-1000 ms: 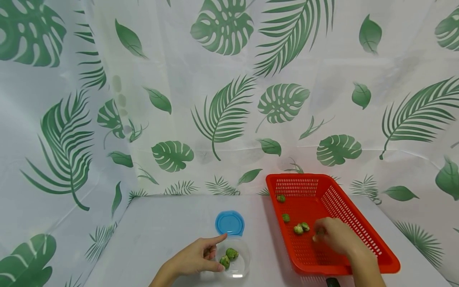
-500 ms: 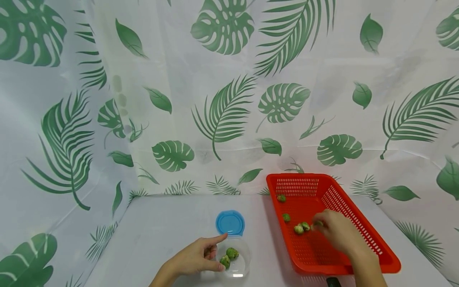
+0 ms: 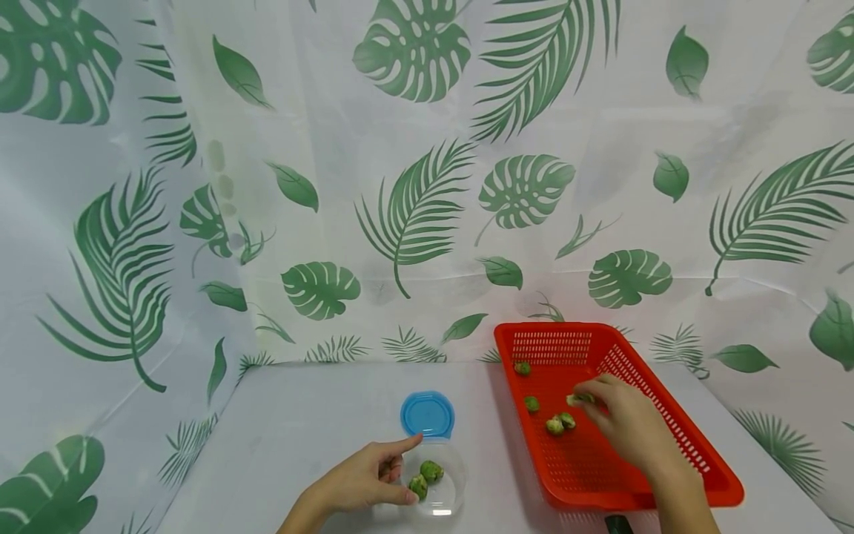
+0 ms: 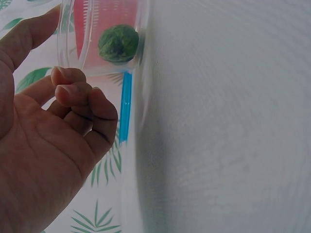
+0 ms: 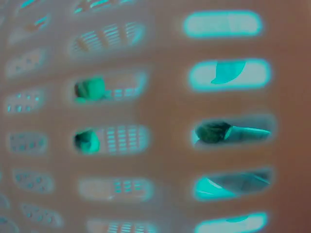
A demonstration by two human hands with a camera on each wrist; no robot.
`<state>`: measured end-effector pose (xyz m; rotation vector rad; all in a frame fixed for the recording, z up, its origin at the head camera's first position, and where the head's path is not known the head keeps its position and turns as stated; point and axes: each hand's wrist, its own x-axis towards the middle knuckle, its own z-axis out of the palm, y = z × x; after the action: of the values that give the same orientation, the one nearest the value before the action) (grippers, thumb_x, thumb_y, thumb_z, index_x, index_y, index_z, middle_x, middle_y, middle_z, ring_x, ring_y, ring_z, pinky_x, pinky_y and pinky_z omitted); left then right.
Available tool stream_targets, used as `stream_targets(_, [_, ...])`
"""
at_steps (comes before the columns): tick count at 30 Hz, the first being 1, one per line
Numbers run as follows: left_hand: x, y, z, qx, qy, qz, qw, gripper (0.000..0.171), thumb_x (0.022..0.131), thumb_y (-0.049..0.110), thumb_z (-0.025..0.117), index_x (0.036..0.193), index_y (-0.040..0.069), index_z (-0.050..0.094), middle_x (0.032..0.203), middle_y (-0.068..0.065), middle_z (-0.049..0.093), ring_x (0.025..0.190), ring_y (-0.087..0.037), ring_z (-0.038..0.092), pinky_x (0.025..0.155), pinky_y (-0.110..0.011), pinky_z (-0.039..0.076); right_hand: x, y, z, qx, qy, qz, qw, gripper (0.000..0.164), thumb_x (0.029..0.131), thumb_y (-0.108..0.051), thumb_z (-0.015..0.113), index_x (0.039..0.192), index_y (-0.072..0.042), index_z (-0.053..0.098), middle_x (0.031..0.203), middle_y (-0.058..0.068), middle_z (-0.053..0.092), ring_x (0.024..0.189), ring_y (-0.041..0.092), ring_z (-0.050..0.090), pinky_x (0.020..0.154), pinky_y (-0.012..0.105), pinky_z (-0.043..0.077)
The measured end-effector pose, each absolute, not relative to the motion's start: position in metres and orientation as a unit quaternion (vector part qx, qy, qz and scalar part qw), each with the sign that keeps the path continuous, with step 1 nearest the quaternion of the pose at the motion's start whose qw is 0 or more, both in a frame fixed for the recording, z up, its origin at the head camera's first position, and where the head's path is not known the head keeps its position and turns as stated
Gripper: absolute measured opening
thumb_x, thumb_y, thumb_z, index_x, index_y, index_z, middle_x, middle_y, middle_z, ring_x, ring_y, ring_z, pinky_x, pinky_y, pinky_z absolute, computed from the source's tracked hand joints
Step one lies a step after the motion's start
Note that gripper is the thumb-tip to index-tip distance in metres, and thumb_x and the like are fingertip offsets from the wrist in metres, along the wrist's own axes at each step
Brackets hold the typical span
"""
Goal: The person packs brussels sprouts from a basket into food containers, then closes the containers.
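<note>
In the head view my right hand [image 3: 627, 426] is over the red basket [image 3: 554, 475], pinching a Brussels sprout [image 3: 579, 399] between thumb and fingers. Several more sprouts [image 3: 555, 425] lie on the basket floor along its left side. My left hand [image 3: 367, 475] holds the left side of a clear plastic container [image 3: 455, 489], thumb and index finger spread along its rim. Two sprouts [image 3: 431, 471] sit inside that container. The left wrist view shows the left hand's other fingers [image 4: 73, 94] curled beside the container wall, with one sprout [image 4: 119, 43] visible through it.
A blue lid [image 3: 428, 415] lies just behind the container on the white table [image 3: 313, 415]. The slotted basket wall [image 5: 170, 107] fills the right wrist view and hides the right hand there. Behind the table hangs a leaf-patterned sheet [image 3: 427, 311].
My right hand has risen from the basket floor with a sprout between its fingers, moving slightly away from me. The left hand and the container have stayed put.
</note>
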<state>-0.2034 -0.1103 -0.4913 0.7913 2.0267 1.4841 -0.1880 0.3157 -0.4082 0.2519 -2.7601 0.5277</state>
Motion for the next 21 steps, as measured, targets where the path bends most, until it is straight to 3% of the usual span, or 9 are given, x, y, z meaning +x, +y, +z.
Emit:
stream_targets(10, [-0.206, -0.111, -0.496, 0.303, 0.743, 0.544, 0.245, 0.083, 0.091, 0.016, 0.082, 0.161, 0.006, 0.038, 0.081, 0.004, 0.046, 0.062, -0.004, 0.036, 0.054, -0.019, 0.031, -0.182, 0.296, -0.400, 0.121, -0.936, 0.244, 0.221, 0.025, 0.088, -0.017, 0.084, 0.111, -0.025, 0.078, 0.105, -0.008, 0.072, 0.099, 0.017, 0.067, 0.079, 0.029, 0.061])
stream_targets(21, [-0.204, -0.111, -0.494, 0.304, 0.746, 0.542, 0.238, 0.084, 0.090, 0.017, 0.083, 0.160, 0.006, 0.039, 0.080, 0.003, 0.047, 0.062, -0.004, 0.036, 0.054, -0.018, 0.031, -0.182, 0.273, -0.401, 0.180, -0.905, 0.280, 0.264, 0.028, 0.085, -0.010, 0.086, 0.107, -0.026, 0.079, 0.102, -0.015, 0.070, 0.093, 0.004, 0.065, 0.079, 0.011, 0.054])
